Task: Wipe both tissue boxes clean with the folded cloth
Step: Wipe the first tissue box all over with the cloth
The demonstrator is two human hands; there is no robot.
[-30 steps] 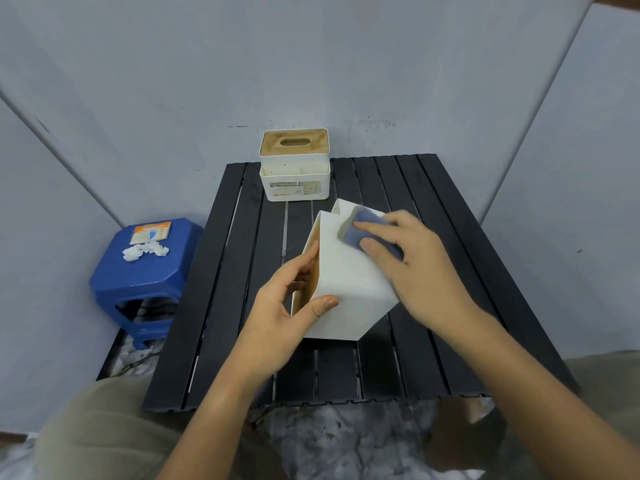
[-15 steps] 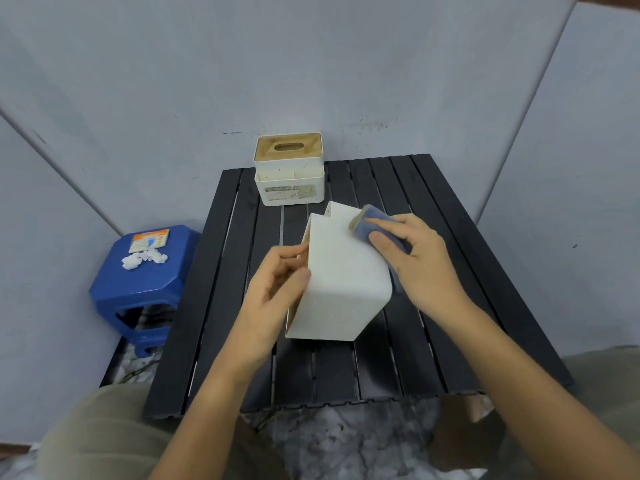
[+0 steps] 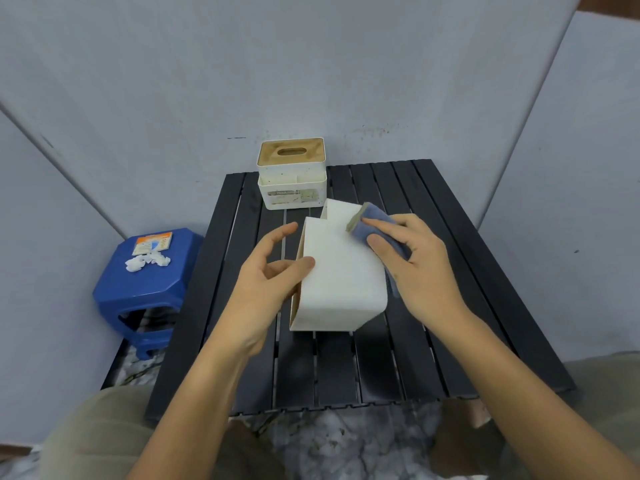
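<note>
A white tissue box [image 3: 341, 271] lies tipped over on the middle of the black slatted table [image 3: 346, 362], its broad white face up. My right hand [image 3: 419, 268] holds a folded blue cloth [image 3: 375, 225] against the box's far right corner. My left hand [image 3: 268, 275] is at the box's left edge, thumb touching the top face, the other fingers spread and lifted away. A second white tissue box [image 3: 292, 174] with a tan slotted lid stands upright at the table's far edge.
A blue plastic stool [image 3: 145, 289] stands left of the table with a small card and white scraps on top. Grey walls close in behind and on both sides. My knees are at the table's near edge.
The tipped box has turned so its broad face lies flatter toward me. My left hand has loosened from gripping the box's left side. The cloth has stayed near the far corner.
</note>
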